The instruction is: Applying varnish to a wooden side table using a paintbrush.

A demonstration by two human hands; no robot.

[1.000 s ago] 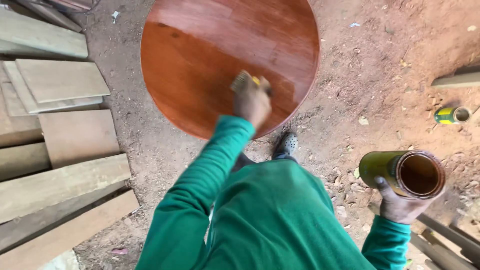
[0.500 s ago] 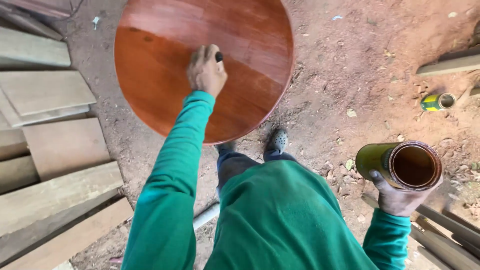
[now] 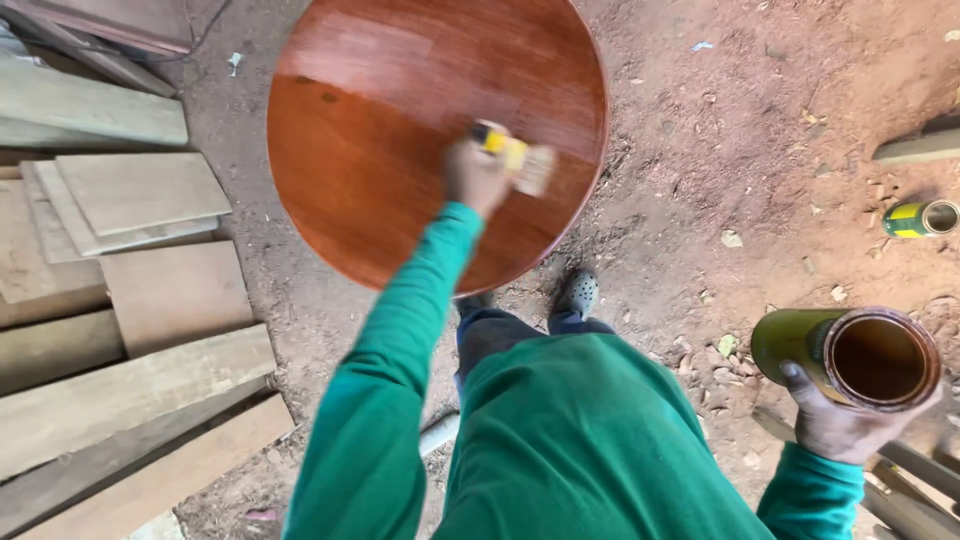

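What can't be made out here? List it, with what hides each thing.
Head view only:
- Brush: blurred by motion; its bristles cannot be told apart.
- Left hand: fingers curl away from the camera, so the grip is hidden.
- Round tabletop: top edge cut off by the frame; whatever supports it is hidden beneath.
- Right hand: mostly hidden under the green can.

Green long-sleeved shirt, dark trousers, grey shoe (image 3: 578, 293)

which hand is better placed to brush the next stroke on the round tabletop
Left. The left hand already holds the brush on the tabletop. The right hand is off to the side, holding an open can.
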